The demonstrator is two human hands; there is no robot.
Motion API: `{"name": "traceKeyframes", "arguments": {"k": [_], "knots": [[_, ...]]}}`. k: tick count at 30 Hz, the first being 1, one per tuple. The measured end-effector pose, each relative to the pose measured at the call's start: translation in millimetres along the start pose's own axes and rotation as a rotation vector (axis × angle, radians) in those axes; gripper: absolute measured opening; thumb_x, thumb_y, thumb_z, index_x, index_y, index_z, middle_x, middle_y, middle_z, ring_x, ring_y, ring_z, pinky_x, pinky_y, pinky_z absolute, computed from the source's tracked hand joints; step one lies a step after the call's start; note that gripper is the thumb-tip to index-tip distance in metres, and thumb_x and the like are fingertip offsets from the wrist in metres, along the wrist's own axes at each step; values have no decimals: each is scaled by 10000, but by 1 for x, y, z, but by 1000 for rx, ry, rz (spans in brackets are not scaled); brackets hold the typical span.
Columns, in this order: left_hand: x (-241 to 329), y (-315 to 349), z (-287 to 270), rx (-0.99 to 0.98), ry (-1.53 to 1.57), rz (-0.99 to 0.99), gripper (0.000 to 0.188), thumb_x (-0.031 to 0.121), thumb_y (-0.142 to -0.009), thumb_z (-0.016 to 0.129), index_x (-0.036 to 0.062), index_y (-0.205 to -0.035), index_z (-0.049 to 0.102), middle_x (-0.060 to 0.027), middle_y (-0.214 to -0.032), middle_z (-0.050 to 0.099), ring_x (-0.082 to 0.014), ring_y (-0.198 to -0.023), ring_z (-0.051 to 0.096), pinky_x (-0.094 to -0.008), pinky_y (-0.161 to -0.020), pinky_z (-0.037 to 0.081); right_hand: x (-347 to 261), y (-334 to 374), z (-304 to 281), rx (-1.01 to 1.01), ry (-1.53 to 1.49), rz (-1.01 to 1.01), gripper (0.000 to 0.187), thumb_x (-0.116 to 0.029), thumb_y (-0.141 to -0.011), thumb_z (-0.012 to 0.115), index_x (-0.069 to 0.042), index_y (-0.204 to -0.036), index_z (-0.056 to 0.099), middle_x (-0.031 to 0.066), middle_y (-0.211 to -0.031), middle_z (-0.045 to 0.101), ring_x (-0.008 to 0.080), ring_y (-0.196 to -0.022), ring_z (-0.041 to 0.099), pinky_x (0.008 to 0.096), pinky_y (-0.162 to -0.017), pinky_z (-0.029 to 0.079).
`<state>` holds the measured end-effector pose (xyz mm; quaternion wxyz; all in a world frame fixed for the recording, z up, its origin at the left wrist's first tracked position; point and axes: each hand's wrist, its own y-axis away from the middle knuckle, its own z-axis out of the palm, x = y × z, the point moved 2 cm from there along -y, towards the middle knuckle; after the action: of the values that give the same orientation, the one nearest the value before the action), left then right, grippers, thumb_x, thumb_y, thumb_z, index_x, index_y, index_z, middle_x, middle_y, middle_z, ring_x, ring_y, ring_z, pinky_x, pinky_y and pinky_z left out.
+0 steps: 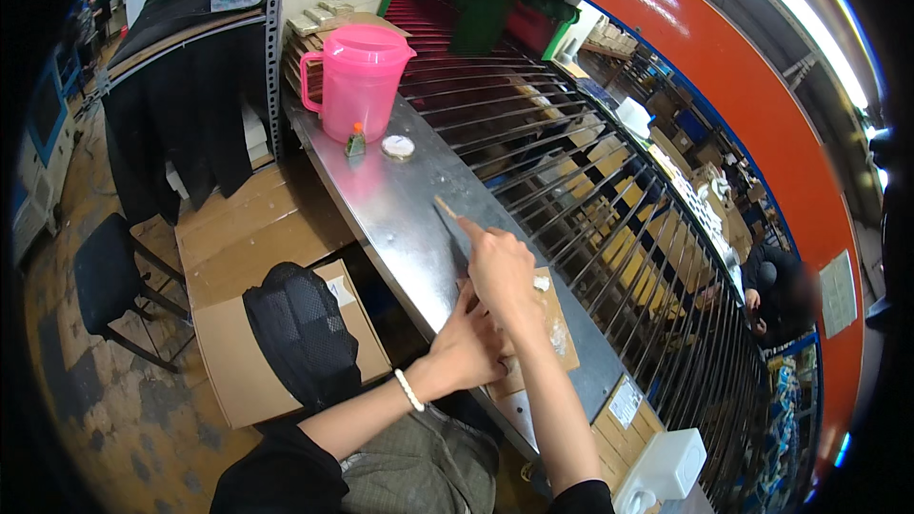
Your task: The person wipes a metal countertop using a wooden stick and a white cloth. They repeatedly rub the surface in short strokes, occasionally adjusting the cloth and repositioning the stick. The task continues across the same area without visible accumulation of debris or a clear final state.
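My right hand is closed around a thin wooden stick, whose tip points away over the metal bench. Just below and left of it, my left hand, with a white beaded bracelet on the wrist, curls in at the bench's near edge. What its fingers grip is hidden. Partly beneath both hands lies a piece of brown cardboard with white smears on it. Farther up the bench stand a pink lidded pitcher, a small bottle with an orange tip and a round white lid.
Dark metal bars run along the bench's right side. A white plastic container lies at the near right. Cardboard boxes with a black mesh bag and a dark stool are at left. Another person is at far right.
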<state>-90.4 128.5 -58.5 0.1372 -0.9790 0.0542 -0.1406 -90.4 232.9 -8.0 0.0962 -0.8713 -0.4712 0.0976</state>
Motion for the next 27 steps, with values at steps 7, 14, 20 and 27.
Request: {"name": "traceKeyframes", "arguments": {"k": [7, 14, 20, 27], "knots": [[-3, 4, 26, 132, 157, -114, 593, 406, -984, 405, 120, -1501, 447, -208, -1610, 294, -366, -1516, 206, -610, -1196, 102, -24, -31, 62, 142, -26, 65, 307, -90, -920, 569, -127, -1194, 702, 238, -712, 677, 408, -695, 707, 498, -648, 569], [-1, -3, 18, 131, 124, -174, 579, 440, -957, 483, 189, -1479, 492, -192, -1593, 330, -367, -1510, 209, -574, -1209, 104, -10, -48, 56, 138, 38, 94, 227, -145, -947, 583, -82, -1123, 711, 235, -677, 662, 395, -635, 690, 480, -586, 547], [1, -5, 15, 107, 85, -182, 586, 503, -982, 459, 180, -1470, 501, -194, -1594, 331, -377, -1511, 210, -548, -1218, 113, -12, -48, 45, 113, -31, 33, 263, -84, -908, 601, -64, -1155, 689, 225, -676, 666, 395, -626, 688, 487, -579, 543], [2, -5, 32, 222, 162, -168, 536, 486, -994, 458, 152, -1393, 584, -205, -1594, 323, -396, -1510, 189, -523, -1227, 110, -26, -42, 50, 45, -79, 21, 213, -71, -883, 596, -37, -1076, 679, 257, -693, 665, 416, -663, 692, 507, -607, 545]]}}
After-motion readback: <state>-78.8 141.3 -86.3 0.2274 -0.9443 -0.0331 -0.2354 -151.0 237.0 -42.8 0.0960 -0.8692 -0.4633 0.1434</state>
